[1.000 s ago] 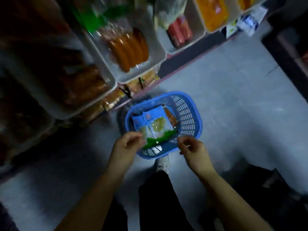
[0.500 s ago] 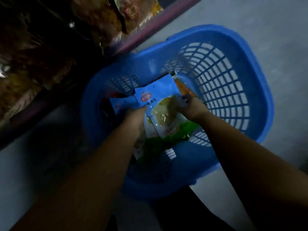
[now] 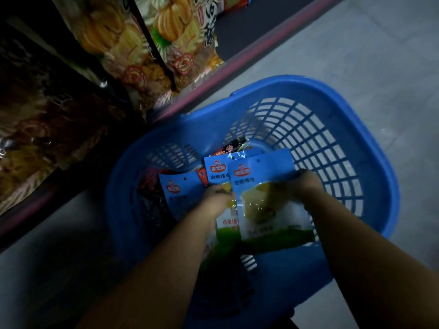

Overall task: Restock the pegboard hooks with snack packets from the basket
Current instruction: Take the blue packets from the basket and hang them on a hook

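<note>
A blue plastic basket (image 3: 370, 143) stands on the grey floor and holds several snack packets. Both my hands are inside it. My right hand (image 3: 306, 184) grips the right edge of the top blue-and-green packet (image 3: 266, 203), which has a clear window showing yellow food. My left hand (image 3: 213, 203) holds two more packets of the same kind, one (image 3: 180, 188) at the left and one (image 3: 217, 172) behind the top packet. Red and dark packets (image 3: 228, 148) lie underneath. No pegboard hooks are in view.
A low shelf edge with a pink strip (image 3: 237, 67) runs diagonally just behind the basket. Large snack bags (image 3: 175, 39) stand on that shelf at upper left. Open grey floor (image 3: 356, 43) lies to the right of the basket.
The view has dropped from standing height to close over the basket. Both hands went from above the rim down into it and took hold of the blue packets, now lifted slightly.
</note>
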